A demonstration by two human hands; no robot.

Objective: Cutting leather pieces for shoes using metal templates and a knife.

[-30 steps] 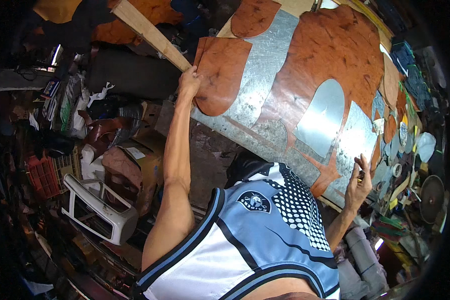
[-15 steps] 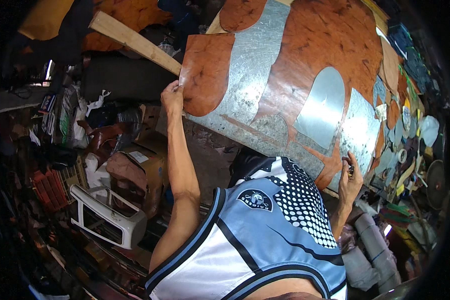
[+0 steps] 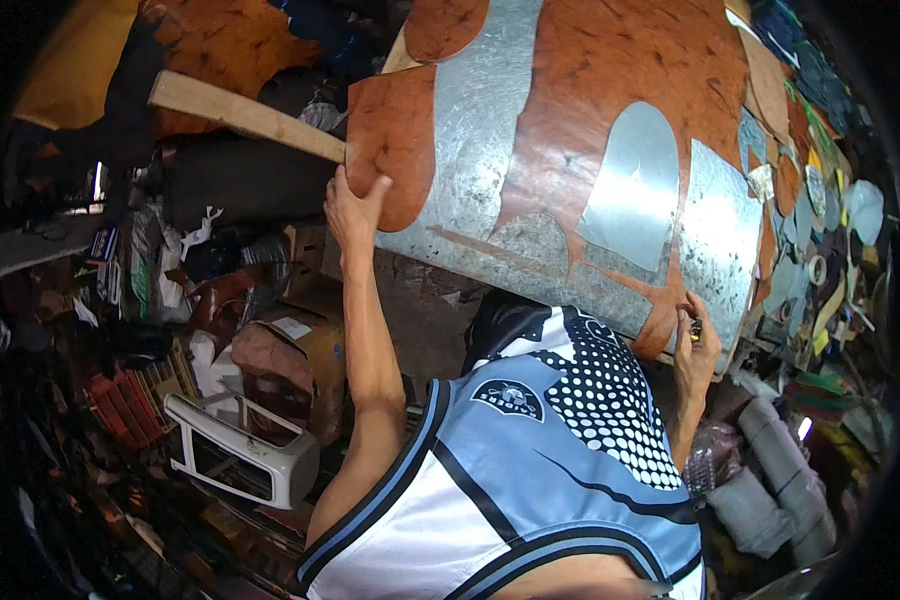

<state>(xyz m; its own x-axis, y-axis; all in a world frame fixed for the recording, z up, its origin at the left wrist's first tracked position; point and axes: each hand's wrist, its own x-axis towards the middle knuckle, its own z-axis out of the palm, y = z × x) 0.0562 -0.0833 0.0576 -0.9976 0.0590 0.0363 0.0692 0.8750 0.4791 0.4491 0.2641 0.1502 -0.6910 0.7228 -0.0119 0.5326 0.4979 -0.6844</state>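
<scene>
Left hand (image 3: 353, 205) fingers clamp the near-left edge of the leather (image 3: 630, 90), which spreads beyond them over the metal surface (image 3: 475, 140). Right hand (image 3: 696, 345) fingers close on a small tool (image 3: 694, 326) at the leather's near-right edge.

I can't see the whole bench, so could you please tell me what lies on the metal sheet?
Brown leather covers much of the metal sheet; what lies beneath it stays hidden.
</scene>
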